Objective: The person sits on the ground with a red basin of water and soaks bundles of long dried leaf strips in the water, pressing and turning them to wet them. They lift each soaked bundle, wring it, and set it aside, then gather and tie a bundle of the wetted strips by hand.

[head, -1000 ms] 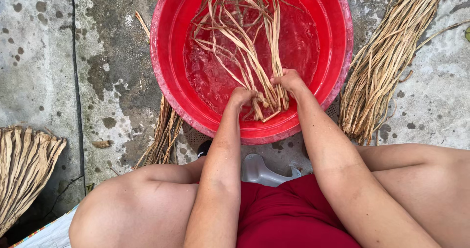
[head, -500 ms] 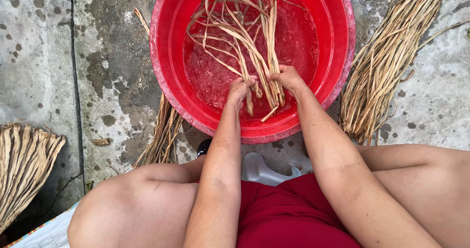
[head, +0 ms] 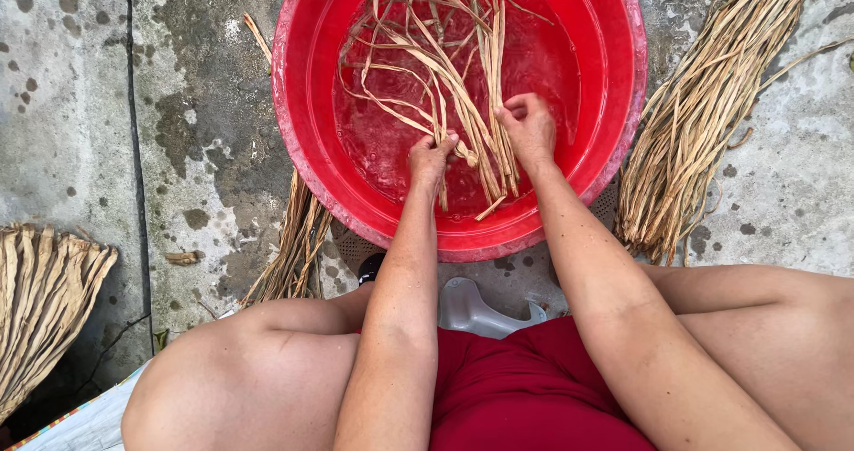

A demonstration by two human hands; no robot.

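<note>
The person is sitting low over a round red plastic basin (head: 614,162) that is holding shallow water, and both hands are working inside it. The left hand (head: 432,159) is closing its fingers around a few long, pale tan strips of dried plant fibre (head: 449,77), gripping them near their near ends; the right hand (head: 529,131) is pinching a neighbouring clump of the same strips just beside it. The strips are fanning out from the hands toward the far side of the basin, lying wet in the water (likely so that they soak through along their whole length). A thick dry bundle of straw-coloured stalks (head: 703,122) is lying on the stained concrete floor (head: 71,104) to the right of the basin, a thinner bundle (head: 298,246) is poking out from under its near left edge, and a third flat bundle (head: 40,300) is resting well apart at far left.
</note>
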